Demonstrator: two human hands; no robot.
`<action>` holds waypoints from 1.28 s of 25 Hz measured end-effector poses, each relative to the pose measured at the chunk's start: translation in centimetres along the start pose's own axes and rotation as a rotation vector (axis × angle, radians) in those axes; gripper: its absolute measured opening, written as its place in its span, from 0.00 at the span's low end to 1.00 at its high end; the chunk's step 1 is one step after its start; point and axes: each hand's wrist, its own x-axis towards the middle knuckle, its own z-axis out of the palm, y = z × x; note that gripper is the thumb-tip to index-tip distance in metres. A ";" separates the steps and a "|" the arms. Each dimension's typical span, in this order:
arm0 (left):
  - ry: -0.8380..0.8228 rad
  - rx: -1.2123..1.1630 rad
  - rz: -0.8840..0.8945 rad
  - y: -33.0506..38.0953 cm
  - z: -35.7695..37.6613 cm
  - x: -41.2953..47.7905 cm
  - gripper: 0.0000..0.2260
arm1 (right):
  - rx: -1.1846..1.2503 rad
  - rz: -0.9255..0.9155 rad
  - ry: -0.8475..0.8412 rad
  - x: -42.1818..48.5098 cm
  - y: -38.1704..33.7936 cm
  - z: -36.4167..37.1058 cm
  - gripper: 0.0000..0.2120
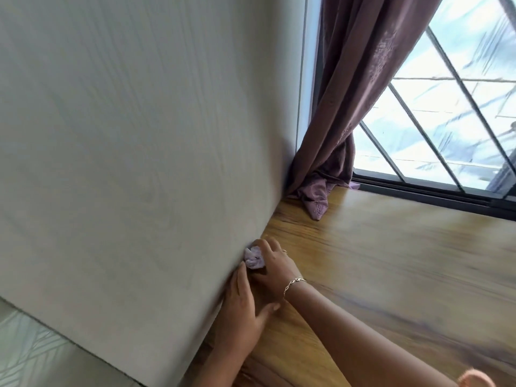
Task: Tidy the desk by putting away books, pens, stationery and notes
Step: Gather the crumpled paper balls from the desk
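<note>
- Our right hand (275, 268) is at the foot of the wall (139, 163), fingers curled round a crumpled lilac wad (254, 257).
- The wad touches the wall.
- Our left hand (243, 305) rests on the table (391, 275), fingers straight along the wall.

Wooden desk (391, 261), purple curtain end (315, 202) on its far corner

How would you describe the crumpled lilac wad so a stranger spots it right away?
Follow the wooden desk to where it meets the grey panel. There, the right hand, wearing a bracelet, grips the wad. It is the only pale, crinkled thing there.
</note>
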 end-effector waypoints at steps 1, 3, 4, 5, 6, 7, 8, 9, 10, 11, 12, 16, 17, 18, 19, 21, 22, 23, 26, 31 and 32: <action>0.009 -0.014 0.015 -0.3 0.2 0.2 0.44 | -0.010 -0.011 0.025 0.0 -0.1 0.4 0.26; -0.001 -0.027 0.015 -0.6 0.3 0.3 0.43 | -0.014 -0.024 0.074 0.0 0.0 0.6 0.22; -0.003 -0.032 0.010 -0.7 0.2 0.3 0.42 | -0.001 -0.022 0.090 0.0 0.0 0.4 0.21; -0.005 -0.041 0.008 -0.7 0.2 0.3 0.41 | 0.029 -0.005 0.105 -0.2 0.0 0.1 0.21; -0.009 -0.058 0.011 -0.6 0.2 0.5 0.40 | 0.076 0.029 0.126 -0.5 0.2 -0.4 0.21; -0.017 -0.071 0.021 -0.4 0.1 0.5 0.39 | 0.136 0.075 0.151 -1.1 0.5 -1.0 0.20; -0.028 -0.081 0.041 0.0 0.0 0.6 0.38 | 0.199 0.121 0.181 -1.9 0.8 -1.7 0.20; -0.048 -0.079 0.061 0.6 0.1 0.6 0.38 | 0.255 0.162 0.208 -3.0 1.3 -2.3 0.19; -0.069 -0.081 0.083 1.3 0.4 0.6 0.39 | 0.303 0.193 0.230 -4.1 1.9 -2.9 0.19; -0.088 -0.107 0.096 2.1 1.0 0.6 0.41 | 0.341 0.219 0.255 -5.5 2.8 -3.4 0.19; -0.114 -0.145 0.103 3.1 1.9 0.4 0.43 | 0.361 0.251 0.278 -7.0 3.8 -4.0 0.19; -0.300 -0.191 0.254 8.5 5.4 -0.8 0.45 | 0.374 0.374 0.358 -13.3 8.2 -7.1 0.17; -0.335 -0.193 0.300 10.0 6.4 -1.3 0.43 | 0.376 0.398 0.370 -15.0 9.4 -8.0 0.20; -0.361 -0.197 0.332 11.6 7.5 -1.8 0.41 | 0.382 0.414 0.377 -16.8 10.7 -8.8 0.24; -0.393 -0.202 0.367 13.2 8.6 -2.4 0.41 | 0.381 0.416 0.384 -18.7 12.0 -9.5 0.27; -0.466 -0.195 0.414 16.6 10.5 -3.8 0.45 | 0.330 0.431 0.397 -22.1 14.5 -11.0 0.31; -0.481 -0.175 0.417 17.9 11.5 -4.3 0.48 | 0.293 0.455 0.402 -23.6 15.7 -11.8 0.32; -0.475 -0.153 0.443 19.5 12.8 -4.9 0.50 | 0.252 0.485 0.411 -25.3 17.0 -12.8 0.32; -0.458 -0.105 0.560 24.0 16.1 -6.4 0.48 | 0.127 0.577 0.427 -30.0 21.2 -16.0 0.30; -0.465 0.011 0.635 30.2 20.4 -5.7 0.37 | 0.064 0.654 0.456 -35.0 27.4 -19.8 0.28; -0.458 0.043 0.651 31.3 21.3 -5.4 0.36 | 0.060 0.666 0.469 -35.7 28.4 -20.4 0.28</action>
